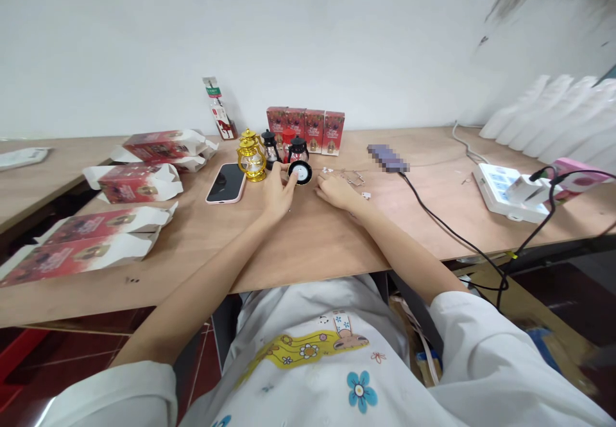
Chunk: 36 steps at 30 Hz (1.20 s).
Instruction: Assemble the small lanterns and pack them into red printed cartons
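My left hand [278,191] is closed around a small black lantern, whose round black base with a white disc [301,171] is turned toward me. Beside it my right hand [333,191] rests on the table with fingers curled together; whatever is in them is too small to make out. Little white pieces [366,196] and a thin wire-like outline [355,177] lie by the right hand. Just behind the left hand stand gold lanterns [252,160], black lanterns [269,146] and a red lantern [287,137], partly hiding one another.
Red printed boxes [314,130] stand upright near the wall. Open-flapped boxes [139,183] lie at left, near a phone [226,183] and a bottle [224,119]. At right are a blurred-out device [386,158] on a black cable, a power strip [503,189] and white sleeves [543,119].
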Each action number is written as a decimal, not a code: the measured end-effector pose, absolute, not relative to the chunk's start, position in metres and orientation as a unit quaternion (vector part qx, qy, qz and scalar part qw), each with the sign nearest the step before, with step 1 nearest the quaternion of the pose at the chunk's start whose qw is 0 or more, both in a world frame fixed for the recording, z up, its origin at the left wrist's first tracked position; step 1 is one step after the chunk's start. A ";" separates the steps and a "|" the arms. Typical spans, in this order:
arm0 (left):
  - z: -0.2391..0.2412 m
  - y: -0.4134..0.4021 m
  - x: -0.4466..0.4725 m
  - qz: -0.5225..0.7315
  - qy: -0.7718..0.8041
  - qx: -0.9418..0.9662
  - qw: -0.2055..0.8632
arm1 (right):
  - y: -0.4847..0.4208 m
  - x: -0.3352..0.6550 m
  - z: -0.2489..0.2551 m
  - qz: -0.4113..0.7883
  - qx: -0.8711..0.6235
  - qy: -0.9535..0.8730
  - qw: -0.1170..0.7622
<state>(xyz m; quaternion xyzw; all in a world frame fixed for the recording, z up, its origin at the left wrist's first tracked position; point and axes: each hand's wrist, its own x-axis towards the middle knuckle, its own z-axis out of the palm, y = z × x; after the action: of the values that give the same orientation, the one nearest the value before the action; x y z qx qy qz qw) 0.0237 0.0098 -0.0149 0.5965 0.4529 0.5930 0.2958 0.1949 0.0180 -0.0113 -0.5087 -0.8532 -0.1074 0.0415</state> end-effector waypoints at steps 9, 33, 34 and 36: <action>-0.011 0.003 0.026 0.595 0.446 0.594 0.307 | 0.016 0.192 -0.011 -0.113 -0.548 -0.829 0.024; -0.017 0.005 0.020 0.526 0.462 0.692 0.179 | 0.031 0.209 -0.016 -0.055 -0.560 -0.826 0.032; -0.017 0.005 0.020 0.529 0.460 0.688 0.185 | 0.031 0.210 -0.016 -0.056 -0.556 -0.829 0.033; -0.016 0.004 0.020 0.532 0.460 0.685 0.191 | 0.031 0.210 -0.017 -0.065 -0.549 -0.833 0.035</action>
<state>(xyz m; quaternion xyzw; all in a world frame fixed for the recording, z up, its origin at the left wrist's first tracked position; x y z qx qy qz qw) 0.0200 0.0040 -0.0164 0.6848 0.4601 0.5319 0.1907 0.2098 0.0311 -0.0170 -0.5490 -0.8325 -0.0650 0.0350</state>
